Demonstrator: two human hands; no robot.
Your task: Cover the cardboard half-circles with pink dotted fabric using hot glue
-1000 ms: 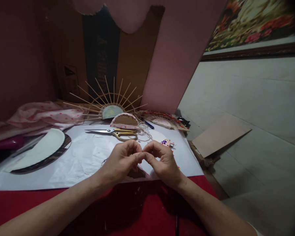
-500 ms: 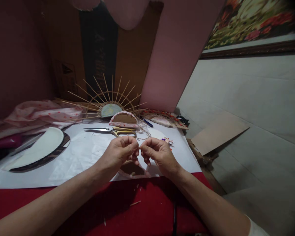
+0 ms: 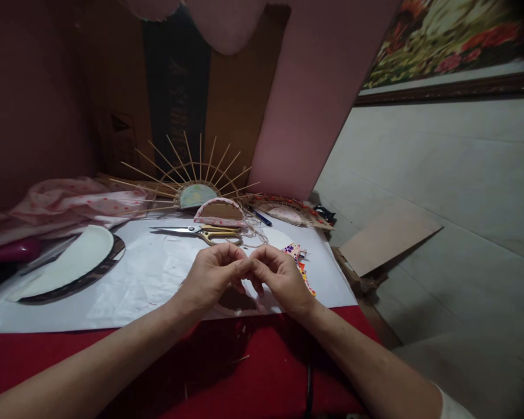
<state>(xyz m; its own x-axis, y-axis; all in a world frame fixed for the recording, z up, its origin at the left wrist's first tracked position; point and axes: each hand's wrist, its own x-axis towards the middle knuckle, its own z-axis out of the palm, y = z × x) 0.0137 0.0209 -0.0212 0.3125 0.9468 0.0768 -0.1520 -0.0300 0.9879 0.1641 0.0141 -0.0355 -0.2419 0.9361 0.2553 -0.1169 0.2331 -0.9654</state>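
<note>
My left hand (image 3: pixel 213 276) and my right hand (image 3: pixel 283 279) meet above the front of the white sheet, thumbs and forefingers pinched tip to tip. Whatever lies between the fingertips is too small or hidden to make out. Below them, partly covered, is a half-round cardboard piece (image 3: pixel 237 299) edged in pale fabric. Just beyond my left hand lie gold-handled scissors (image 3: pixel 205 233), blades pointing left. Behind these rests another half-round cardboard piece (image 3: pixel 220 212) rimmed with red-dotted fabric. A colourful patterned scrap (image 3: pixel 293 250) sits beside my right hand.
A fan-like frame of thin sticks (image 3: pixel 198 195) leans against the cardboard box (image 3: pixel 240 105) at the back. White half-round pieces (image 3: pixel 76 262) and dotted pink fabric (image 3: pixel 74 201) lie left. A pen (image 3: pixel 262 217) and a woven fan (image 3: pixel 288 214) are at back right. Red cloth (image 3: pixel 179 372) covers the front edge.
My fingertips were together, drew slightly apart half a second ago, and now touch again. The view has shifted a little; the things on the table stay put.
</note>
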